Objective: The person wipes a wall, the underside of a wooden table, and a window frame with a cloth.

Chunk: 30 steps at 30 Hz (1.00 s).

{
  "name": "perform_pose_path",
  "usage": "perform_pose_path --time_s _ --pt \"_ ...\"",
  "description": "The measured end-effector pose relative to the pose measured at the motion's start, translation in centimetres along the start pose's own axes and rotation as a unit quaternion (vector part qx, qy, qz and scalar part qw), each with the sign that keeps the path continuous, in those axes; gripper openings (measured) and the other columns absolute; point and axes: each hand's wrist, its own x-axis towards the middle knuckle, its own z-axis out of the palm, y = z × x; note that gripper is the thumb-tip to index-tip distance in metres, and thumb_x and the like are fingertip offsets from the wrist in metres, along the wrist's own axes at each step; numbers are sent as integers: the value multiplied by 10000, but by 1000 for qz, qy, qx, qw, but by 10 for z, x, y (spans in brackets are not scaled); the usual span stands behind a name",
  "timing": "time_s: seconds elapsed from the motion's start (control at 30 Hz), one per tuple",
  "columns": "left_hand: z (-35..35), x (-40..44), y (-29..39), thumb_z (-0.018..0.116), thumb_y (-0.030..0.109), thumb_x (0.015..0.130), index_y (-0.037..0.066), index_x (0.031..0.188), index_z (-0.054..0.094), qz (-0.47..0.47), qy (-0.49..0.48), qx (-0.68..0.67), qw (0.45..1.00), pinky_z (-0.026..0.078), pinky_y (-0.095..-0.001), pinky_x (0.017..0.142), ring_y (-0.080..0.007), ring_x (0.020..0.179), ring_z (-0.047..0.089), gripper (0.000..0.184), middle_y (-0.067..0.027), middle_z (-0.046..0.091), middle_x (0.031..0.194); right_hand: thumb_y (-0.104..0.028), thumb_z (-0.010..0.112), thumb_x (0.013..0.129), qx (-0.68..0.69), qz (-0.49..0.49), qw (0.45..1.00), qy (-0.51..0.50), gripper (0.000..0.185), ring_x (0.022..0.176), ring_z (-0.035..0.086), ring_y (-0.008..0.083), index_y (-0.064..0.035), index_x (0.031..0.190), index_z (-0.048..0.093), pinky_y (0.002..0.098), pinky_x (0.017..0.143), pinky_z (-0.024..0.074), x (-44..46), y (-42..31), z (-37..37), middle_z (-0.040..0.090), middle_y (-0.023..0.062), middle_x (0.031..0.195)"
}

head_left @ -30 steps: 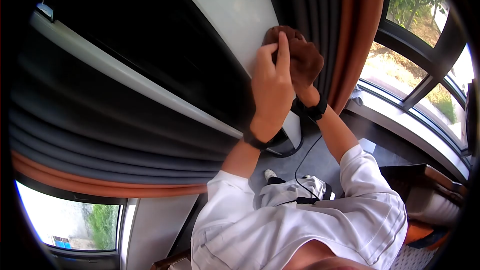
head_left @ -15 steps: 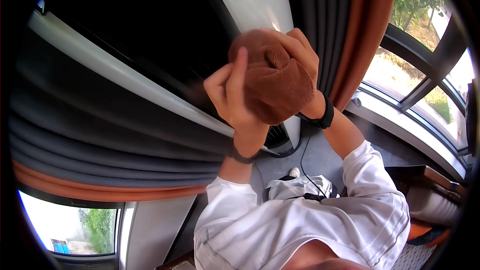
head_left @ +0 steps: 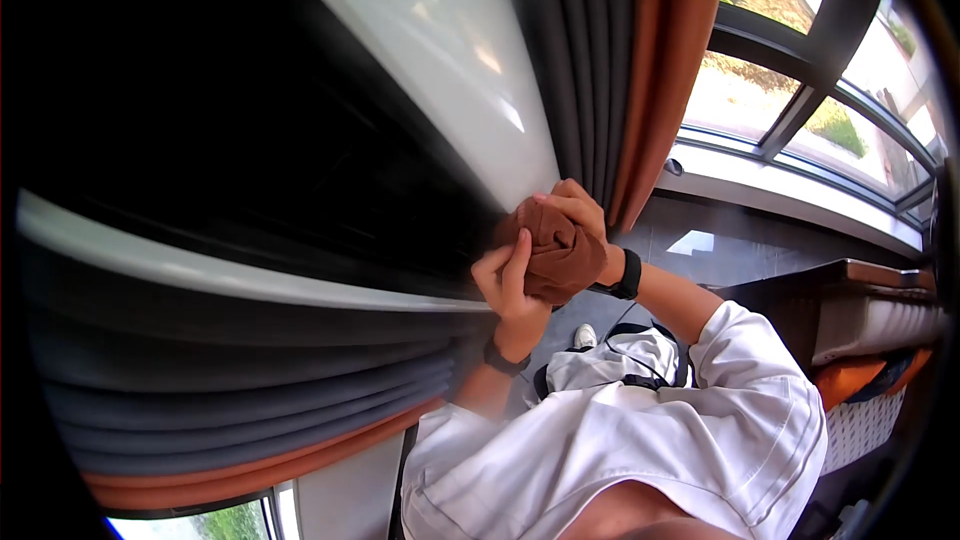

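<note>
A brown cloth [head_left: 562, 262] with a towel-like texture is bunched and folded between my two hands. My left hand [head_left: 512, 288] grips its left side, thumb lying over the front. On the upper right, my right hand [head_left: 580, 210] has its fingers curled over the same cloth. Right behind it stands a tall, glossy appliance with a white side panel [head_left: 450, 50] and a black front [head_left: 220, 110]. Whether the cloth touches the appliance I cannot tell. Both of my wrists carry dark bands.
Grey and orange curtains hang on both sides, the right curtain [head_left: 665, 60] beside a window [head_left: 750, 90]. A dark wooden piece of furniture [head_left: 770, 290] with a pale cushioned part stands at the right. My shoe [head_left: 585, 337] rests on the grey floor.
Both hands and the cloth have moved lower in the view, down along the appliance. The cloth looks more tightly bunched. The view has shifted too, showing more of the white panel.
</note>
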Motion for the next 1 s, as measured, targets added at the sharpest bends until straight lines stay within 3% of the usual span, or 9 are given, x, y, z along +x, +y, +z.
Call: perform_pose_path --time_s 0.07,0.27,0.33,0.43,0.47,0.57,0.7,0.77,1.0 --pt "6 -15 -3 808 -56 710 18 1295 656 -26 -6 -10 1000 453 -346 924 -255 1033 527 609 -87 480 1146 -150 737 870 -25 -10 991 -133 464 731 525 183 -23 1296 607 299 659 447 11 -20 -16 540 50 841" --pt "41 -53 -8 768 -65 784 46 1366 610 -110 -127 -16 986 469 -354 940 -279 1048 552 613 -114 509 1146 -141 766 824 -67 147 973 -164 431 737 556 198 -73 1232 643 294 646 441 -33 1 -66 571 45 845" --pt "67 -57 -4 755 -65 800 38 1359 612 -122 -145 -44 981 469 -361 958 -285 1060 556 586 -122 512 1148 -157 788 796 -76 181 970 -141 434 784 593 215 -76 1200 650 302 687 470 -39 12 -92 607 60 903" --pt "122 -46 6 664 -189 707 30 1327 628 -160 -179 -82 967 442 -351 995 -291 1090 545 658 -115 496 1168 -169 809 749 -58 268 960 -61 439 869 653 242 -101 1159 667 333 758 520 -65 51 -140 671 72 1013" --pt "146 -42 9 629 -183 718 24 1317 621 -167 -188 -96 963 425 -367 1020 -310 1139 527 633 -132 497 1203 -97 810 756 -62 274 957 -69 527 933 644 218 -67 1246 619 342 827 513 -61 60 -162 656 95 1090" --pt "235 -30 16 636 -145 748 12 1307 611 -149 -208 -111 960 412 -386 1037 -329 1171 514 581 -147 494 1253 -129 831 773 -32 278 960 18 487 875 617 201 -44 1208 630 301 794 496 -58 107 -223 635 80 989" --pt "334 0 31 708 -54 833 53 1389 557 -164 -196 -139 957 413 -396 1075 -357 1257 520 586 -165 512 1328 -108 820 779 -105 300 946 69 512 964 634 206 -36 1244 619 321 874 500 -10 131 -293 657 103 1072" --pt "391 -1 19 712 -52 822 49 1395 538 -256 -251 -223 907 402 -399 1087 -358 1291 502 608 -170 510 1361 -103 801 787 -176 296 937 58 553 1003 646 235 -44 1303 610 328 909 495 0 153 -335 661 115 1105" --pt "514 51 15 687 -44 809 27 1360 543 -244 -309 -314 864 412 -400 1070 -346 1253 529 574 -172 534 1355 2 717 811 -237 290 921 111 568 1095 630 259 -46 1358 569 330 954 493 47 202 -414 649 124 1178"
